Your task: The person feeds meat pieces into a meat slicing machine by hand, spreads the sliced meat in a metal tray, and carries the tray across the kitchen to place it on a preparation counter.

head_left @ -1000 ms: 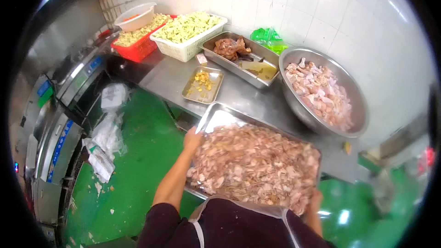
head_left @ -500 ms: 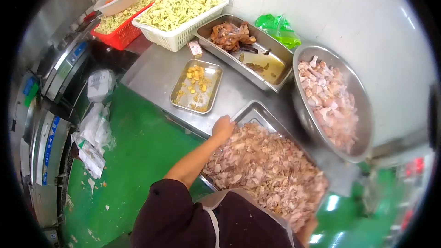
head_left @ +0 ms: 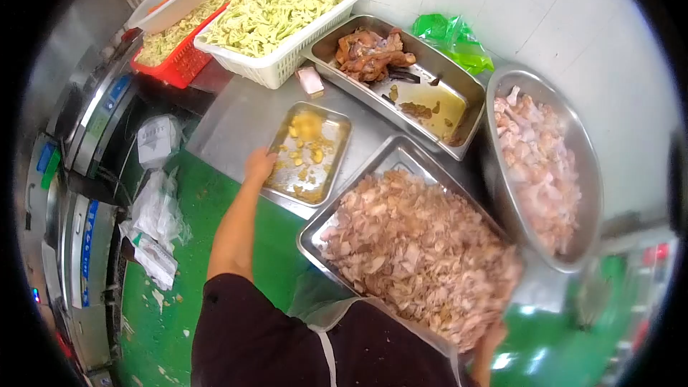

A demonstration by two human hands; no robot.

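My left hand [head_left: 259, 166] is closed at the left rim of a small metal tray [head_left: 331, 172] that holds yellow chunks, blurred at the top. Beside it, a large metal tray [head_left: 320, 252] heaped with chopped pale-brown meat [head_left: 423, 258] sits at the front edge of the steel table, its near side against my apron. At that tray's near right side is my right hand [head_left: 490, 340], partly hidden and blurred, gripping its edge.
Behind stand a deep steel pan [head_left: 466, 145] with brown cooked meat, a large bowl [head_left: 589, 222] of raw chicken pieces, a white basket [head_left: 283, 72] of cut vegetables and a red basket [head_left: 183, 63]. A small box [head_left: 310, 81] lies near the small tray. Plastic bags [head_left: 158, 201] lie on the left.
My left hand has let go of the large tray's rim and moved left to the small tray. The large tray sits closer to the small one. My right hand stays at the large tray.
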